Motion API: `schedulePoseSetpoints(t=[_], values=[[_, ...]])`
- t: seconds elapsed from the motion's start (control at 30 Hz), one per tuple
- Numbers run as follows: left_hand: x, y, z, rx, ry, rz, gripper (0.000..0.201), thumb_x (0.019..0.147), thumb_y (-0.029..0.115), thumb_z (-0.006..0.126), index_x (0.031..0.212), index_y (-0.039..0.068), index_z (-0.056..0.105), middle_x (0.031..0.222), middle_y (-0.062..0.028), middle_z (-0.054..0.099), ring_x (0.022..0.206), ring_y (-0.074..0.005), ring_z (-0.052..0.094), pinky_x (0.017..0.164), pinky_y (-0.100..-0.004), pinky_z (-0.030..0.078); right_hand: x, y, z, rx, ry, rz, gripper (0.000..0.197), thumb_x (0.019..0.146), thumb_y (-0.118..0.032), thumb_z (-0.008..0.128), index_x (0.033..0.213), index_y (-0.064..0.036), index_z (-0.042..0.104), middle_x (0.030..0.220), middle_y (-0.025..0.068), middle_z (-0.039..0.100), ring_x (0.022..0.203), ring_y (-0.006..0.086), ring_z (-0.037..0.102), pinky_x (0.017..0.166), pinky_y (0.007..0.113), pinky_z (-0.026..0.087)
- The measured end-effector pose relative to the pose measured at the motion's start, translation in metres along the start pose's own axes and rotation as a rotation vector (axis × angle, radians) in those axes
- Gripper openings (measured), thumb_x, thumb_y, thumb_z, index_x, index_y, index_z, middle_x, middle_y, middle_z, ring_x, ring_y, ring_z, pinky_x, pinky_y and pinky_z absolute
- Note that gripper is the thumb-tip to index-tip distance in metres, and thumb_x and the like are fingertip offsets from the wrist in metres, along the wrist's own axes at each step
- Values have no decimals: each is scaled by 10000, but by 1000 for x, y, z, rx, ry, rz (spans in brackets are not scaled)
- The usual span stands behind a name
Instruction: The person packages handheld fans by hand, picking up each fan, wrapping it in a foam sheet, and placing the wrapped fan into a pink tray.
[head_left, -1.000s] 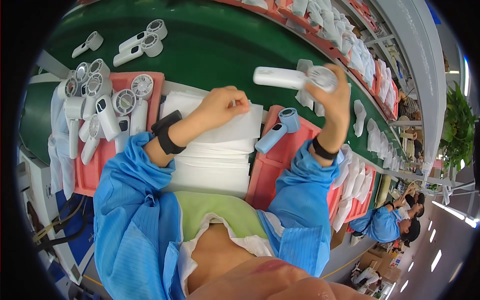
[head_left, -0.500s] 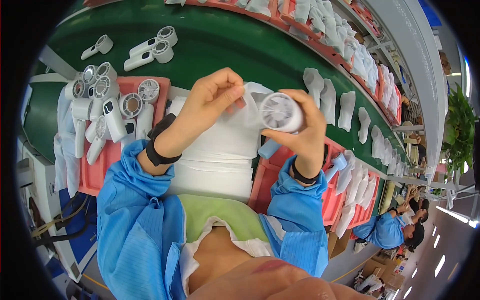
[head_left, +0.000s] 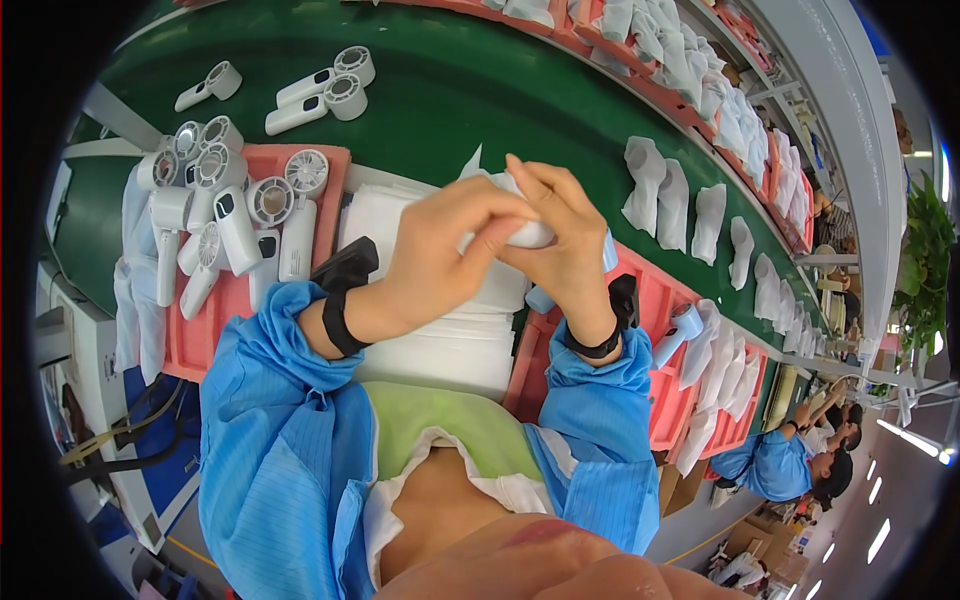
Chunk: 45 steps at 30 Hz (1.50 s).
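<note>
My two hands meet over the middle of the workspace, closed around a white handheld fan (head_left: 533,236) that is mostly hidden by the fingers. The fan's round head is in my right hand (head_left: 565,235), whose fingers curl over it from the right. Thumb and fingers pressed together, my left hand (head_left: 445,245) grips the thin white bag at the fan's left side. A pointed tip of the white bag (head_left: 473,163) sticks up behind the knuckles. How far the bag covers the fan cannot be seen. Below the hands lies a stack of flat white bags (head_left: 435,355).
Bare white fans (head_left: 237,232) crowd a pink tray (head_left: 190,345) at left. Several more fans (head_left: 345,97) lie on the green belt (head_left: 430,80). Bagged fans (head_left: 708,220) line its right side. Another pink tray (head_left: 660,405) at right holds bagged fans and a blue fan (head_left: 682,325).
My left hand has moved right and down to meet the right hand at the fan. The fan head, earlier facing up in plain view, is now mostly covered by fingers.
</note>
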<state>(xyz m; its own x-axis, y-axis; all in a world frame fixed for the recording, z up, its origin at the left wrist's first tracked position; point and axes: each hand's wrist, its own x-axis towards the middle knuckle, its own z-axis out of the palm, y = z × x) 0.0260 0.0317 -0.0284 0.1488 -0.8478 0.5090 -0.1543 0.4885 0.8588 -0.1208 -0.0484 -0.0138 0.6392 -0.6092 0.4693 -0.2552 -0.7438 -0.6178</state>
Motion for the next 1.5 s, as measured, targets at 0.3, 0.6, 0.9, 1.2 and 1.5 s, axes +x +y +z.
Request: schedulePoseSetpoints(t=[0.3, 0.6, 0.9, 1.2, 1.5], values=[[3, -7, 9, 423, 3, 314, 532, 635, -91, 658, 1140, 72, 621, 1055, -101, 573, 770, -239, 598, 581, -308, 498, 4, 13, 0, -216, 280, -57, 587, 567, 13, 792, 1109, -11, 567, 1033, 128, 558, 897, 266, 575, 763, 344, 481], [13, -5, 10, 657, -50, 69, 640, 609, 34, 754, 1219, 124, 581, 1181, -112, 523, 919, -271, 581, 685, -345, 507, -4, 7, 22, -134, 346, 138, 657, 565, -73, 854, 1061, -24, 428, 1011, 130, 460, 899, 267, 525, 768, 350, 464], [28, -6, -19, 299, -28, 138, 568, 596, 49, 768, 1136, 127, 608, 1168, -102, 528, 1000, -259, 571, 728, -319, 517, -3, 0, -10, 352, 189, 67, 730, 551, -120, 873, 1134, -8, 447, 1092, 137, 483, 981, 224, 532, 844, 336, 475], [38, -7, -41, -276, -239, 91, 434, 686, 46, 714, 1105, 89, 607, 1197, -107, 525, 1108, -224, 527, 896, -355, 429, -3, 27, -13, 30, -117, -108, 438, 679, -85, 742, 1058, 0, 537, 894, 150, 610, 797, 307, 630, 685, 357, 501], [25, -21, -15, -60, 184, 36, 213, 747, 108, 745, 938, 71, 659, 1193, -88, 521, 1086, -218, 504, 911, -324, 368, -1, 11, -6, -423, 70, 92, 265, 739, -42, 656, 977, 3, 549, 840, 185, 604, 737, 408, 591, 622, 408, 483]])
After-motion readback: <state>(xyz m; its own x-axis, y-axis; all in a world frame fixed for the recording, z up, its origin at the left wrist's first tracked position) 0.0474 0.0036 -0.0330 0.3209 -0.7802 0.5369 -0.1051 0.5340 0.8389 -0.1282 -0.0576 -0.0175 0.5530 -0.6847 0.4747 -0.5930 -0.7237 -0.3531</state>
